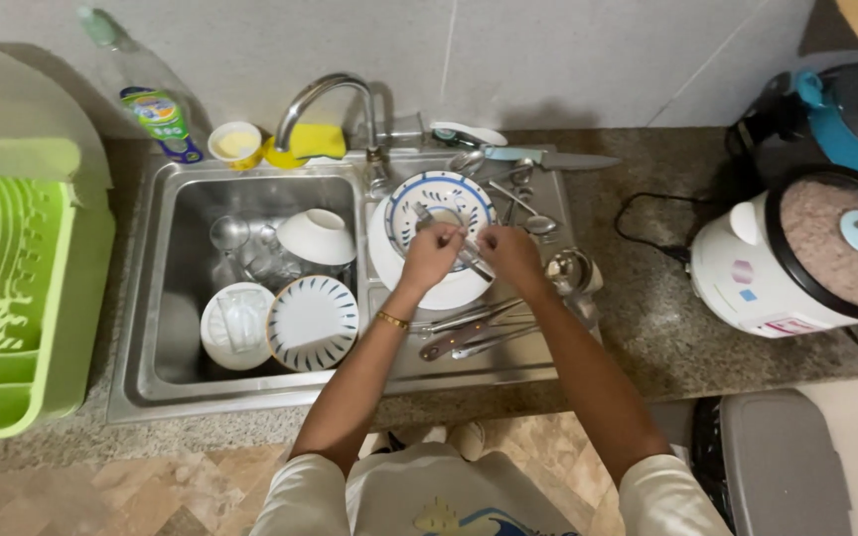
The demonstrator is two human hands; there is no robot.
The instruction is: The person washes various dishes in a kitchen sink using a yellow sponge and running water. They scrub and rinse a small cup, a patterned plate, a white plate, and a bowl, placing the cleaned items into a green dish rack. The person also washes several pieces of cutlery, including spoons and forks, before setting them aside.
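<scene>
Both hands meet over a stack of plates on the sink's drainboard [538, 362]. My left hand [431, 256] and my right hand [508, 253] each pinch a piece of metal cutlery [471, 260] above the large white plate [389, 260]. A blue-patterned bowl [439, 191] sits on that plate just beyond my fingers. Several spoons and knives [469, 333] lie on the drainboard below my wrists. A gold bracelet circles my left wrist.
The sink basin [176, 328] holds a striped plate [313, 323], a white bowl [318, 236], glasses and a lidded container. A green dish rack [12, 288] stands left. A rice cooker [801, 253] stands open right; a soap bottle [151, 99], sponge [318, 139] and knife [548, 159] lie behind.
</scene>
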